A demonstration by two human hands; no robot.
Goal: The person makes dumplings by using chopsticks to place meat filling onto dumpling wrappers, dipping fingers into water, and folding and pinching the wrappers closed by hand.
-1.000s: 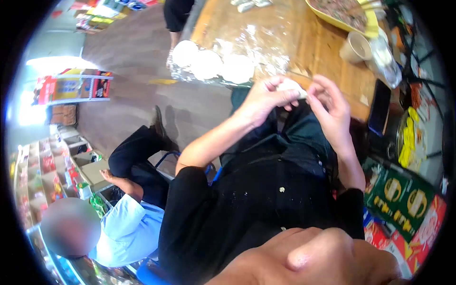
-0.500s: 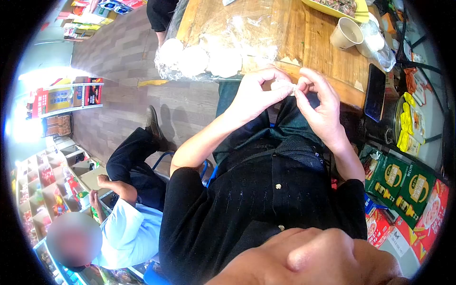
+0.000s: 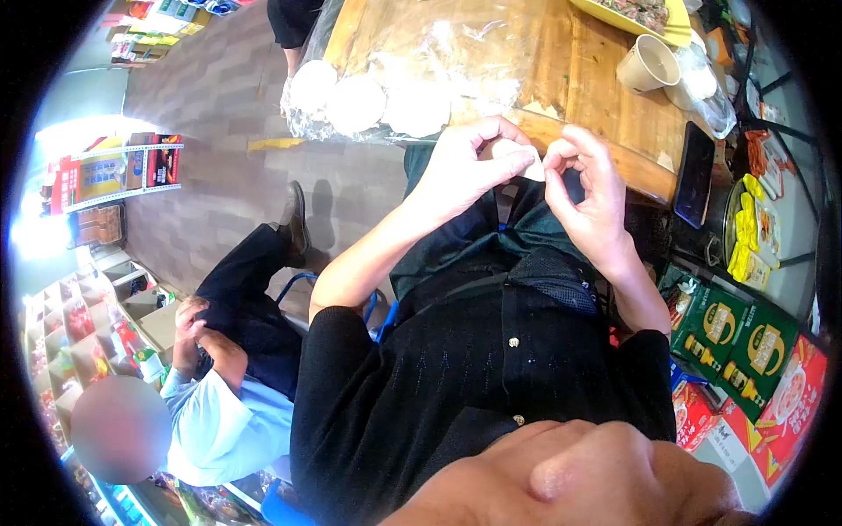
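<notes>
The only camera looks out from the seated person's head, forward and steeply down past the black shirt (image 3: 456, 351) to the hands (image 3: 465, 171), close in. Its wide, round view darkens at the corners, reaching the table (image 3: 574, 83) up top and the floor (image 3: 219, 114) and shelves (image 3: 70, 333) over to the left.

It's a shop we're in, a small grocery by the look of it: compartmented shelving (image 3: 77, 329) packed with bright packets down the left, a display rack (image 3: 123, 171) of boxed goods across the floor (image 3: 215, 114), and over on the right, printed green cartons (image 3: 726, 340) crowding beside red ones (image 3: 794, 403).
</notes>
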